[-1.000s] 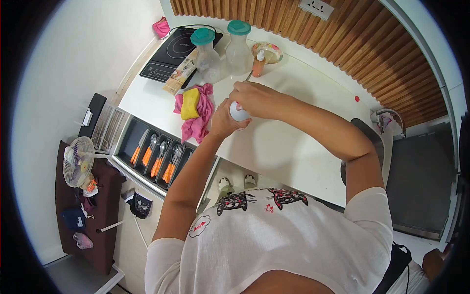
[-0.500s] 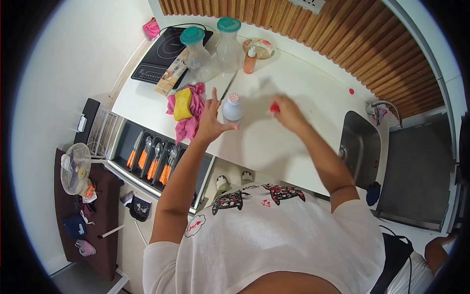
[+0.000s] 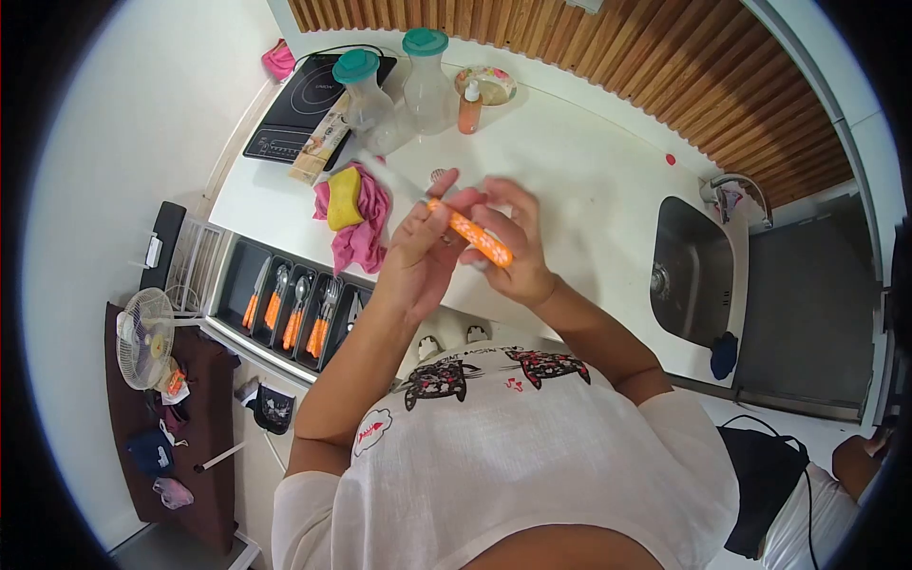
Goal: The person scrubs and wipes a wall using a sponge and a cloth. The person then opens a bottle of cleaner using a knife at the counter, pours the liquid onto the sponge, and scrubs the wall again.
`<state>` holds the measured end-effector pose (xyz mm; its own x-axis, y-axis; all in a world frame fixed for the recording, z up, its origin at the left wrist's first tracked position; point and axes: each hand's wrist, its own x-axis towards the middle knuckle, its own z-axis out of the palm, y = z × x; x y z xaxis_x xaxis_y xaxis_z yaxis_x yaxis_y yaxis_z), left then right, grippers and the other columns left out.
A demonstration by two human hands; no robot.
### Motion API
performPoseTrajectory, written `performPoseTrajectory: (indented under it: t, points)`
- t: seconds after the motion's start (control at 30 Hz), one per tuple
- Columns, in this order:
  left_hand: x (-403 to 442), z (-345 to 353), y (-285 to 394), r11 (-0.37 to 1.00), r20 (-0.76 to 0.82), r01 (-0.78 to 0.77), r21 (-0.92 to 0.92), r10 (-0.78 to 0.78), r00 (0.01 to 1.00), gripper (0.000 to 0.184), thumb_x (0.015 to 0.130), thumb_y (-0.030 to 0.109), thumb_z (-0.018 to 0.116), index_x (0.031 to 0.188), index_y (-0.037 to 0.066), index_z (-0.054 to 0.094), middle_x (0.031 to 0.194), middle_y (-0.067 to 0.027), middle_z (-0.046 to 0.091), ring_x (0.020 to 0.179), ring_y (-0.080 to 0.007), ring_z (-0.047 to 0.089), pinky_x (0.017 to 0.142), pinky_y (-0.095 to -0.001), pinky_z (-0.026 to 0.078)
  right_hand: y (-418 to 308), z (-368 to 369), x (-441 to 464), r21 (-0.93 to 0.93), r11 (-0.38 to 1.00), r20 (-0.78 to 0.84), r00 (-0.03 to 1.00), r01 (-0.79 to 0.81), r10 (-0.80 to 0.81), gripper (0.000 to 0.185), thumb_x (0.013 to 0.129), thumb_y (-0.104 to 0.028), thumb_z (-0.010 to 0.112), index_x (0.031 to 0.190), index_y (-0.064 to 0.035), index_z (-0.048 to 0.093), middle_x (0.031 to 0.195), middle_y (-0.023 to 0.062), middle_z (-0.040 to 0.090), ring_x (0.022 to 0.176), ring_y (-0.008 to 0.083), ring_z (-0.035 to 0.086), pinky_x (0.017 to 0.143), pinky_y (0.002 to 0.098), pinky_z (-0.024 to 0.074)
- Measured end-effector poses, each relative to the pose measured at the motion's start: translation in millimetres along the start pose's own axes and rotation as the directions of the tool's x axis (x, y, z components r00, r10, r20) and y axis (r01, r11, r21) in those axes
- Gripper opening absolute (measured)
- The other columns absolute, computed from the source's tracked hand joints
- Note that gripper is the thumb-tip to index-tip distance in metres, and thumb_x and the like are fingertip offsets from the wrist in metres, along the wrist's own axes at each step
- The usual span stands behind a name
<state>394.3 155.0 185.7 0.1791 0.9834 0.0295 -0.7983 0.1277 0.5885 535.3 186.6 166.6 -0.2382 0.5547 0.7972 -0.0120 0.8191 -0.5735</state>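
Note:
A knife with an orange, white-flowered handle (image 3: 482,239) is held up over the counter, its blurred blade pointing up and left. My left hand (image 3: 416,255) is closed on it near the blade end of the handle. My right hand (image 3: 525,255) is close against the handle's other end with its fingers bent; blur and overlap hide whether it grips anything. Behind my fingers shows the patterned top of a bottle (image 3: 438,175), its body mostly covered. A yellow sponge (image 3: 344,199) lies on a pink cloth (image 3: 363,245) left of my left hand.
An open cutlery drawer (image 3: 220,309) holds orange-handled cutlery. Behind are an induction cooktop (image 3: 313,93), two teal-lidded jugs (image 3: 429,100), an orange pump bottle (image 3: 469,112) and a bowl (image 3: 499,87). The sink (image 3: 689,275) is at right; a red cap (image 3: 670,160) lies near it.
The knife has been lifted off the counter into my left hand. My right hand has come left to meet it; the red object it held is out of sight.

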Motion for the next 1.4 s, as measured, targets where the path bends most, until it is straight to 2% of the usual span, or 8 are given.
performPoseTrajectory:
  t: [0.13, 0.2, 0.27, 0.33, 0.4, 0.47, 0.93, 1.4]
  points:
    - [4, 1, -4, 0.983, 0.079, 0.165, -0.079, -0.159, 0.984, 0.037, 0.089, 0.021, 0.056, 0.12, 0.001, 0.049, 0.106, -0.0068, 0.061, 0.101, -0.0142, 0.056, 0.088, -0.0301, 0.043, -23, -15, 45, -0.38, 0.841, 0.276, 0.915, 0.386, -0.295, 0.022, 0.083, -0.018, 0.06, 0.104, -0.0109, 0.062, 0.111, 0.0152, 0.059, 0.11, 0.0332, 0.048, 0.091, 0.0471, 0.0409]
    - [1, 0, -6, 0.99, -0.012, 0.135, 0.032, -0.135, 0.991, 0.037, 0.089, 0.023, 0.057, 0.118, 0.0, 0.053, 0.103, -0.007, 0.061, 0.095, -0.0118, 0.057, 0.083, -0.0287, 0.045, -23, -17, 59, 0.039, 0.967, 0.255, 0.933, 0.251, -0.253, 0.018, 0.084, -0.013, 0.058, 0.099, -0.0047, 0.061, 0.102, 0.0163, 0.062, 0.101, 0.034, 0.055, 0.093, 0.0487, 0.0407]
    - [2, -9, 3, 0.681, -0.088, 0.119, 0.722, -0.08, 0.993, 0.045, 0.087, 0.021, 0.06, 0.124, -0.003, 0.048, 0.105, -0.0082, 0.06, 0.096, -0.0107, 0.056, 0.081, -0.0279, 0.046, -5, -27, 72, 0.053, 0.963, -0.027, 0.965, 0.263, -0.262, 0.019, 0.092, -0.02, 0.051, 0.091, -0.001, 0.051, 0.076, 0.0145, 0.06, 0.068, 0.0255, 0.06, 0.073, 0.042, 0.0522]
    - [10, -44, -21, 0.749, -0.088, -0.065, 0.659, 0.163, 0.983, 0.056, 0.082, 0.022, 0.066, 0.126, -0.006, 0.045, 0.103, -0.0116, 0.062, 0.093, -0.0159, 0.059, 0.083, -0.0302, 0.046, -13, -33, 105, 0.351, 0.934, -0.227, 0.962, -0.062, 0.149, 0.038, 0.093, -0.041, 0.044, 0.081, -0.0051, 0.043, 0.056, 0.0033, 0.038, 0.047, 0.0124, 0.037, 0.047, 0.0285, 0.0359]
    - [24, -59, -22, 0.274, -0.001, -0.228, 0.934, 0.642, 0.767, 0.063, 0.076, 0.022, 0.072, 0.126, -0.004, 0.045, 0.102, -0.0165, 0.064, 0.092, -0.0259, 0.063, 0.085, -0.0341, 0.046, -10, -36, 125, 0.466, 0.872, -0.232, 0.93, -0.15, 0.284, 0.043, 0.093, -0.047, 0.043, 0.076, -0.0065, 0.041, 0.053, 0.0006, 0.031, 0.046, 0.01, 0.028, 0.043, 0.0261, 0.0266]
    - [45, -81, -26, 0.036, 0.145, -0.205, 0.978, 0.591, 0.793, 0.068, 0.072, 0.023, 0.074, 0.128, -0.001, 0.045, 0.101, -0.0192, 0.064, 0.093, -0.0308, 0.063, 0.084, -0.0342, 0.047, -12, -25, 137, 0.645, 0.753, -0.162, 0.94, -0.129, 0.3, 0.048, 0.091, -0.053, 0.041, 0.071, -0.009, 0.036, 0.052, -0.0012, 0.024, 0.045, 0.0091, 0.019, 0.042, 0.0259, 0.0183]
    - [62, -108, -38, 0.245, 0.008, -0.137, 0.96, 0.464, 0.886, 0.046, 0.072, 0.024, 0.075, 0.114, 0.009, 0.061, 0.091, -0.0152, 0.067, 0.083, -0.0244, 0.066, 0.072, -0.0322, 0.05, 9, 14, 124, 0.462, 0.887, -0.106, 0.992, -0.008, 0.064, 0.043, 0.095, -0.038, 0.042, 0.067, -0.0064, 0.038, 0.051, 0.0002, 0.038, 0.045, 0.0083, 0.034, 0.042, 0.0238, 0.0286]
    - [59, -98, -33, 0.207, 0.007, -0.119, 0.971, 0.472, 0.882, 0.045, 0.073, 0.022, 0.073, 0.114, 0.008, 0.061, 0.091, -0.0179, 0.066, 0.083, -0.0254, 0.066, 0.073, -0.0319, 0.05, 10, 16, 133, 0.494, 0.845, -0.01, 0.971, -0.204, 0.24, 0.041, 0.095, -0.034, 0.043, 0.065, -0.0069, 0.041, 0.051, -0.0006, 0.04, 0.046, 0.0076, 0.036, 0.043, 0.0242, 0.0272]
